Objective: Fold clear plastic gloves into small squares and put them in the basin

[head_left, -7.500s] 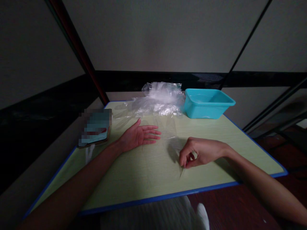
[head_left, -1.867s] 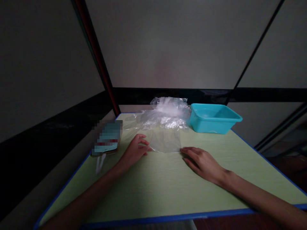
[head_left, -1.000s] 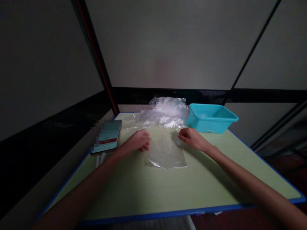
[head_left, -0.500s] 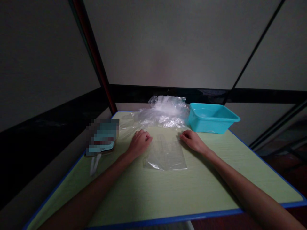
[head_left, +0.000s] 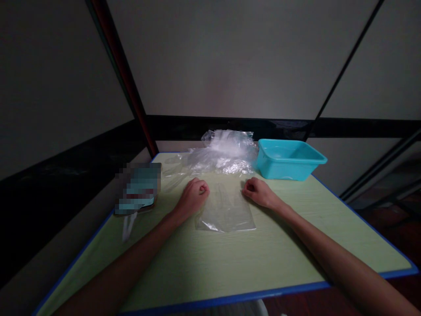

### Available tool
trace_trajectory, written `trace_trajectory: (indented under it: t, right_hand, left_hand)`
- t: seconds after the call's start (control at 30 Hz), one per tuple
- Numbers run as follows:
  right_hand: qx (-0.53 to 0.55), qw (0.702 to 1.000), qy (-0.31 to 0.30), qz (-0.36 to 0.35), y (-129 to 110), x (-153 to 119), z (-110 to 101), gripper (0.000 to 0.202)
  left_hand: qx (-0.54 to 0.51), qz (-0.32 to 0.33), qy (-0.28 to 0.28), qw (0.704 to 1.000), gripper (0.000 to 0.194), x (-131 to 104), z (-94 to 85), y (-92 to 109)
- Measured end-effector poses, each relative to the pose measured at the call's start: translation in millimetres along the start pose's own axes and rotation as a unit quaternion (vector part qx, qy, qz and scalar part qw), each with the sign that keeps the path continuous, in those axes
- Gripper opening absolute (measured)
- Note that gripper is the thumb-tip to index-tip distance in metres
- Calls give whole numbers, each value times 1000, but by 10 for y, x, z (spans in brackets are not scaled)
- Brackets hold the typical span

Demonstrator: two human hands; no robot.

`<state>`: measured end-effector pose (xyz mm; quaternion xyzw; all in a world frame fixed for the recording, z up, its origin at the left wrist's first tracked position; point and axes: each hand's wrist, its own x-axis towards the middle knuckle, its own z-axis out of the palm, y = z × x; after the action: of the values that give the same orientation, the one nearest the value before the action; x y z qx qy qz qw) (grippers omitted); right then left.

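Note:
A thin, clear plastic piece [head_left: 226,215] lies flat on the table between my hands. Its near edge is wide, and faint narrow finger-like strips show at its far end, like a disposable glove. My left hand [head_left: 194,194] rests by its left side, fingers curled into a loose fist with nothing visible inside. On the opposite side, my right hand [head_left: 259,192] is curled the same way, with a dark hollow within the fingers. Whether either hand touches the plastic's edge is hard to tell. Beyond them sits a crumpled heap of clear plastic [head_left: 226,153].
A turquoise plastic basin [head_left: 289,169] stands at the back right. On the left lies a blurred-out flat object [head_left: 138,191] with a white strap [head_left: 129,226]. The pale green table [head_left: 230,263] has a blue edge and meets a panelled wall [head_left: 230,57].
My right hand has shifted slightly left, toward the plastic piece, and its curled fingers show more. My left hand has barely moved. The camera view has shifted a little.

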<state>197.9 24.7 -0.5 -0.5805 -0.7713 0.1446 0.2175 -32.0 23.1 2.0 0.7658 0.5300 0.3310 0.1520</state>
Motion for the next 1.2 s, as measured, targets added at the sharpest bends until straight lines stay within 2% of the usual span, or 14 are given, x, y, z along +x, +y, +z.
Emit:
trace_trajectory:
  t: [0.23,0.43,0.67,0.83,1.2]
  right_hand:
    - [36,999,0,-18,-1,-10,5,10]
    - [117,992,-17,-50,-39,-16,-25,12]
    - [209,976,-37,-57,-30,-16,-3,10]
    - [230,971,-17,-70,-64,-33,-14,13]
    - [227,968,1,-108,-103,-49,-19,9]
  left_hand:
    - [-74,-36,14,996,10,-4,1,28]
    - [-147,-79,15,986,5,-19,12,16]
    - [-201,-95,5,975,5,-13,2,37]
    - [-199,-82,18,976,15,-18,-2,51]
    - [-130,-55,31,990,17,-26,-4,35]
